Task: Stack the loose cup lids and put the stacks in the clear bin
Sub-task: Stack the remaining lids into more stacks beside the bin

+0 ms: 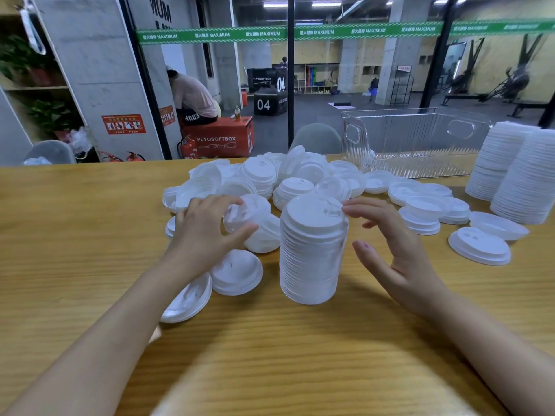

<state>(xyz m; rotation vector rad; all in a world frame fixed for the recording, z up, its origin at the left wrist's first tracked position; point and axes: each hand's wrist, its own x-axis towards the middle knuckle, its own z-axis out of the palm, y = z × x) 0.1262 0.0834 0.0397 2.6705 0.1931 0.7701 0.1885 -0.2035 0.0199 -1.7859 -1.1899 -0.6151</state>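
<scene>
- Left grip (207, 226) is closed around one loose lid (249, 210). Its fingers curl over the top of the lid and the thumb is at the near edge. The lid is tilted.
- This lid is just to the left of the upright stack (312, 253), close to the height of the stack's top. I judge that the coming move is a short travel to the right and then down onto the top lid.
- The left grip is the nearer one for this move, with its forearm reaching in from the lower left.
- The stack stands on the surface (90, 235) between both grips, and its long axis is vertical.
- Right grip (393, 250) is wide and holds nothing, and its palm faces the stack. Its fingertips (348, 209) are at the top rim, touching or just beside, I cannot tell which. It looks ready to steady the stack.
- Behind the stack lies the pile of lids (300, 175), and more lids lie to the right.
- The clear bin (420, 139) is at the far right, and no stack is seen inside. Two tall stacks (516, 175) stand beside it on the surface.
</scene>
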